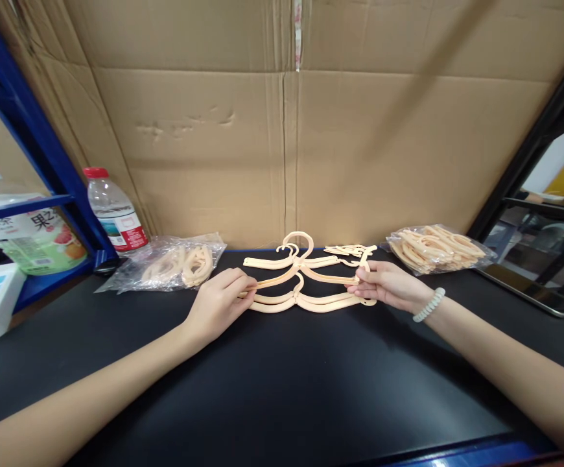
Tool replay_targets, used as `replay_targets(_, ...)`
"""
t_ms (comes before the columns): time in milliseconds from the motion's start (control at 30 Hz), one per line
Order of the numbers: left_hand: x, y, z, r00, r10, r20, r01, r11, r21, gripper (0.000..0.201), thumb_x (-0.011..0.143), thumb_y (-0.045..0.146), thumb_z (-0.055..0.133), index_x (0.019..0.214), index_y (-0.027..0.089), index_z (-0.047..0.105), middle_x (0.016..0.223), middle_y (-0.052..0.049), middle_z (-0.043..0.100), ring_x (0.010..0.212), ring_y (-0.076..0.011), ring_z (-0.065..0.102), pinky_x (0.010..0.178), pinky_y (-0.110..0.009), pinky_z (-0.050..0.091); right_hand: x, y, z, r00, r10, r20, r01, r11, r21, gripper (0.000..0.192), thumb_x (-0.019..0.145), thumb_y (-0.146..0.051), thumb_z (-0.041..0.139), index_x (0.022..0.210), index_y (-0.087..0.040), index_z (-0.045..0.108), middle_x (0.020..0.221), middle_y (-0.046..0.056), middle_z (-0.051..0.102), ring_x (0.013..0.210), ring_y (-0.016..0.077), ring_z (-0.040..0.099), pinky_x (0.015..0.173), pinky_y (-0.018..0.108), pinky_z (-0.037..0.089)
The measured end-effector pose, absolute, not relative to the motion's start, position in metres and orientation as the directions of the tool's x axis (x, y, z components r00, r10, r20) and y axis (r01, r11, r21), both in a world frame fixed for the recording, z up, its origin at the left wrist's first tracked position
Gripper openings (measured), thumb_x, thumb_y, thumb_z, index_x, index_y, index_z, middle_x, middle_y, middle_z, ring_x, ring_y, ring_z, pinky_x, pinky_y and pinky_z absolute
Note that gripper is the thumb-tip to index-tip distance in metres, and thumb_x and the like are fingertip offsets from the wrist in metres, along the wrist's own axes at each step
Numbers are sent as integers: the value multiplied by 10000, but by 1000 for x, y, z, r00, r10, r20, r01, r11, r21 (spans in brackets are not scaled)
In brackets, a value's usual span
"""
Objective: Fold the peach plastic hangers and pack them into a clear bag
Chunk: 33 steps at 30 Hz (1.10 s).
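Observation:
A cream plastic hanger (328,275) is held up between my hands, its hook pointing away from me. My left hand (221,298) pinches the tip of its left arm. At the other end, my right hand (386,284) has fingers closed around the right tip, along with a small cream piece whose shape is partly hidden. Just below lies another cream hanger (323,303) on the black table, and a further one (265,263) lies behind. Several loose cream pieces (350,250) are heaped near the back edge, beyond my right hand.
Clear bags of cream hanger parts lie at the back left (185,263) and back right (437,246). A red-capped bottle (117,214) stands by the blue shelf frame (24,97). A phone-like dark slab (529,290) rests at right. Cardboard (204,130) walls the back.

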<state>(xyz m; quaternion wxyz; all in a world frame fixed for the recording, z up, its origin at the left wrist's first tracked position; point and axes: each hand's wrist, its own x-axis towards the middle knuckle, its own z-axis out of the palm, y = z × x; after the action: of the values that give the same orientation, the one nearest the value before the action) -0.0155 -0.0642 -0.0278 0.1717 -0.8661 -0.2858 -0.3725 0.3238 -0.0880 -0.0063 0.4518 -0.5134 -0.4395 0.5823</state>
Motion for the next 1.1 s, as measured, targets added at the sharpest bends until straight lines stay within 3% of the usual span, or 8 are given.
replay_targets(367, -15, -65, -27, 562, 379, 735, 625, -777, -78, 113, 884, 133, 503, 852, 181, 600, 769, -25, 617, 689, -152, 595, 636, -267, 475, 323, -91, -7, -66, 993, -93, -57, -97, -994, 226, 834, -122, 697, 694, -162, 524, 688, 81, 679, 693, 179, 710, 648, 219, 604)
replay_targets(533, -14, -66, -26, 556, 378, 741, 630, -773, -78, 102, 884, 137, 503, 851, 181, 589, 762, -21, 612, 680, -146, 592, 633, -256, 475, 318, -93, -6, -7, 997, -71, -64, -72, -995, 271, 815, -83, 699, 657, -173, 497, 631, 26, 639, 631, 147, 694, 609, 196, 598)
replay_targets(733, -14, -66, -26, 537, 382, 752, 636, -770, -63, 99, 860, 132, 510, 831, 176, 594, 739, -16, 611, 661, -143, 594, 628, -253, 481, 319, -92, -8, -25, 998, -59, -85, -61, -994, 269, 800, -98, 719, 681, -177, 490, 662, 35, 647, 649, 156, 698, 639, 217, 604)
replay_targets(1100, -11, -68, -22, 540, 393, 744, 621, -783, -37, 159, 868, 155, 508, 963, 164, 635, 858, -66, 661, 758, -175, 628, 685, -287, 515, 317, -94, -6, -43, 998, -45, -115, -50, -992, 252, 800, -117, 715, 698, -183, 494, 713, 37, 654, 680, 159, 703, 645, 212, 599)
